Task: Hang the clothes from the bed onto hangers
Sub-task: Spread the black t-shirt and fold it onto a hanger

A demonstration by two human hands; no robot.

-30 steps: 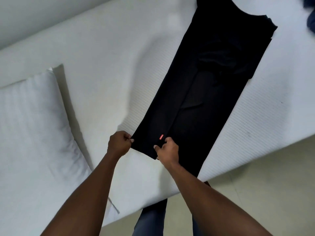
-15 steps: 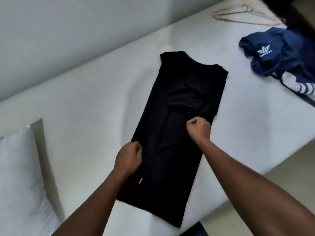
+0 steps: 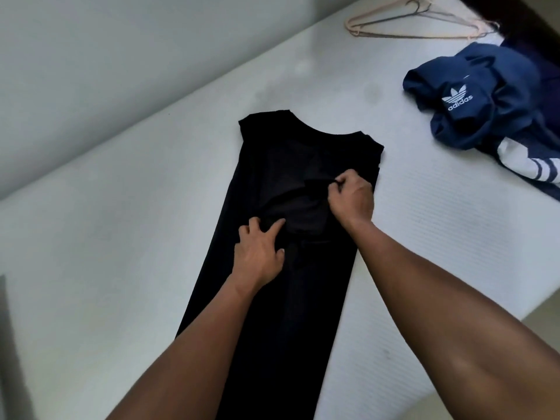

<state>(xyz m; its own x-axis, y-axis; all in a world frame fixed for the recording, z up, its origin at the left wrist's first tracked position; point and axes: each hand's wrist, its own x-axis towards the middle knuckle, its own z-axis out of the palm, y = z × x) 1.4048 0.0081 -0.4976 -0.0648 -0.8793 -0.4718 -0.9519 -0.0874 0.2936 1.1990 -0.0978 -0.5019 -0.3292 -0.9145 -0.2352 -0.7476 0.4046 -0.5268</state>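
Observation:
A black T-shirt (image 3: 291, 153) lies lengthwise on the white bed (image 3: 151, 207), sides folded inward, collar at the far end. My right hand (image 3: 351, 198) pinches a folded sleeve edge at the shirt's middle. My left hand (image 3: 260, 253) rests on the shirt just below that, fingers spread and pressing the fabric. Several wire hangers (image 3: 415, 24) lie on the bed at the far right. A crumpled navy Adidas jacket (image 3: 497, 107) with white stripes sits at the right.
A grey wall (image 3: 106, 56) runs along the far side of the bed. The bed's near right edge drops to a pale floor (image 3: 545, 322). A pillow edge (image 3: 9, 344) shows at the far left.
Both hands left the shirt's hem and moved up to its middle. My right hand now pinches the folded sleeve, and my left hand has opened onto the fabric. The view swung toward the hangers.

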